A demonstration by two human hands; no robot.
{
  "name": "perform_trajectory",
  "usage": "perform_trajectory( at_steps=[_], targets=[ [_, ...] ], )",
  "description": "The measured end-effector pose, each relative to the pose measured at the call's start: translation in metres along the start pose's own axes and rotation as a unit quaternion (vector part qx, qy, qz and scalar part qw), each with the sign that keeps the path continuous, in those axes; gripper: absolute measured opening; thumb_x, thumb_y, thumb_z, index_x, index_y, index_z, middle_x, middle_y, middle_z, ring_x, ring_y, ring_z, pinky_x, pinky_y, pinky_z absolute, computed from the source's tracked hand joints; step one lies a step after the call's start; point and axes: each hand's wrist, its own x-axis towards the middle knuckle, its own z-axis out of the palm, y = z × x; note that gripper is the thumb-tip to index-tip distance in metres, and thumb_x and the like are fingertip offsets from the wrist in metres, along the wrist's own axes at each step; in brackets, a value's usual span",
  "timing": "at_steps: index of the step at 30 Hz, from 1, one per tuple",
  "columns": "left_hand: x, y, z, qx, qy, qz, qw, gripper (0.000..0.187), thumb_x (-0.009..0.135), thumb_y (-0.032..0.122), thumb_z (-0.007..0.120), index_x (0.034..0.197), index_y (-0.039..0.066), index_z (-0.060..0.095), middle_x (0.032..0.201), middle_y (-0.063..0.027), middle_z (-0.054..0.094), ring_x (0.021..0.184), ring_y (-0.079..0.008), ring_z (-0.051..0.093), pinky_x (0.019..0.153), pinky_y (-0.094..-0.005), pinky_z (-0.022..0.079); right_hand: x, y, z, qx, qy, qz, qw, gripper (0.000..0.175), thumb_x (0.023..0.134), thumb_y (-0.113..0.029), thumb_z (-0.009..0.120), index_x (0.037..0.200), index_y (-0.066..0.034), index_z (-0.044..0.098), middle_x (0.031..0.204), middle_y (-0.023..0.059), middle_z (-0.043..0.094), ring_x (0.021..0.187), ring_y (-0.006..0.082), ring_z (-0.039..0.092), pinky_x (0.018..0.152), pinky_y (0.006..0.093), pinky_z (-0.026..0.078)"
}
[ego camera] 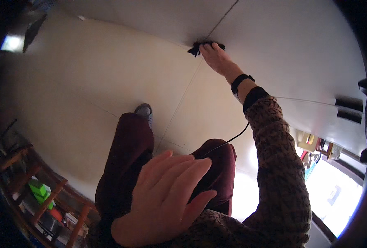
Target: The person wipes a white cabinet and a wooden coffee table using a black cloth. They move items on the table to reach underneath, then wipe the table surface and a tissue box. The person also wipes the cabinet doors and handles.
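My right hand (pixel 217 59), at the end of the outstretched arm with a black band on its wrist, presses a crumpled black cloth (pixel 196 48) against the foot of a smooth pale upright panel (pixel 282 46). Above the cloth a dark vertical seam runs up this surface. My left hand (pixel 168 195) is near the camera, over my lap, palm down with its fingers extended and nothing visible in it. Below lie the light floor tiles (pixel 171 77) with thin joints. A thin black cable (pixel 240 133) hangs from the right sleeve towards my knee.
My knees in dark red trousers (pixel 127 142) and a grey shoe (pixel 144 110) are below. At lower left stands a brown wooden rack (pixel 50 201) holding a bright green box (pixel 41 190) and other items. A black rectangular handle or recess (pixel 349 110) is on the panel at right, near a bright glazed opening (pixel 335 189).
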Motion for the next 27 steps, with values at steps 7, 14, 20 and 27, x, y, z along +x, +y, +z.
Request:
perform_trajectory(
  at_steps=[7,14,20,27],
  targets=[
    [-0.006,0.0,-0.007,0.022,-0.015,-0.012,1.0,0.044,0.095,0.035,0.068,0.123,0.002,0.059,0.115,-0.0143,0.069,0.111,-0.0308,0.066,0.105,-0.0525,0.046,-0.206,-0.033,0.042,0.039,-0.27,-0.099,0.957,0.036,0.085,-0.023,0.06,0.116,-0.0105,0.072,0.124,0.0016,0.057,0.121,0.0206,0.048,0.1,0.0375,0.036],
    [-0.004,0.002,-0.008,0.029,-0.019,-0.001,0.999,0.043,0.095,0.032,0.069,0.123,0.002,0.058,0.116,-0.0149,0.069,0.111,-0.0304,0.065,0.104,-0.0526,0.047,-0.191,-0.022,0.031,0.059,-0.252,-0.085,0.962,0.029,0.088,-0.021,0.059,0.111,-0.0089,0.069,0.12,0.0011,0.058,0.118,0.0189,0.05,0.102,0.0367,0.037],
    [-0.008,0.003,-0.002,0.037,-0.009,-0.001,0.999,0.043,0.094,0.026,0.069,0.126,0.001,0.056,0.116,-0.0159,0.068,0.111,-0.0318,0.065,0.105,-0.0532,0.045,0.038,0.004,-0.019,0.055,-0.03,0.04,0.997,0.032,0.087,-0.021,0.059,0.115,-0.0087,0.069,0.121,0.0017,0.059,0.116,0.0199,0.053,0.097,0.0364,0.041],
    [0.001,0.003,0.0,0.027,0.008,0.031,0.999,0.043,0.094,0.022,0.069,0.128,0.001,0.054,0.113,-0.0161,0.068,0.109,-0.0335,0.065,0.106,-0.0534,0.043,0.004,0.028,-0.033,0.051,0.102,0.091,0.989,0.016,0.089,-0.018,0.066,0.101,-0.0112,0.073,0.112,-0.0017,0.058,0.107,0.0186,0.052,0.091,0.0325,0.04]
  ],
)
